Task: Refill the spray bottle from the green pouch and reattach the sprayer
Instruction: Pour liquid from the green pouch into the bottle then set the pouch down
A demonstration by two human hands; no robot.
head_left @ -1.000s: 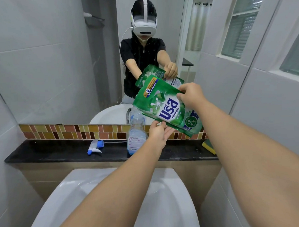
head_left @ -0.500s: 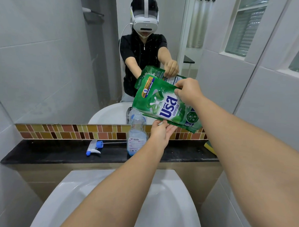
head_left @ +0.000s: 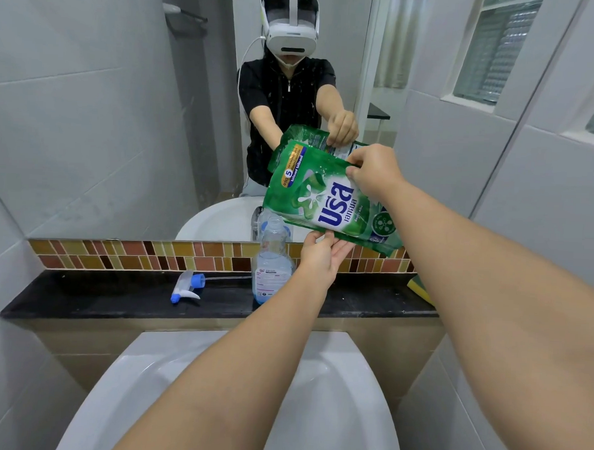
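The green pouch [head_left: 319, 195] hangs tilted above the ledge, its lower left corner over the mouth of the clear spray bottle [head_left: 272, 261]. My right hand [head_left: 372, 172] pinches the pouch's upper right edge. My left hand [head_left: 321, 254] supports the pouch's bottom edge from below, fingers against it, just right of the bottle. The bottle stands upright and uncapped on the black ledge [head_left: 98, 299], with a little liquid at its base. The white and blue sprayer [head_left: 186, 286] lies on its side to the left of the bottle, its tube pointing right.
A mirror above the mosaic tile strip [head_left: 134, 255] reflects a person with a headset. The white basin [head_left: 331, 413] sits below the ledge. A yellow-green sponge [head_left: 420, 286] lies at the ledge's right end. Grey tiled walls close in on both sides.
The pouch has tilted more steeply, its left corner dropping towards the bottle's mouth. My right hand rose a little; my left hand stayed under the pouch.
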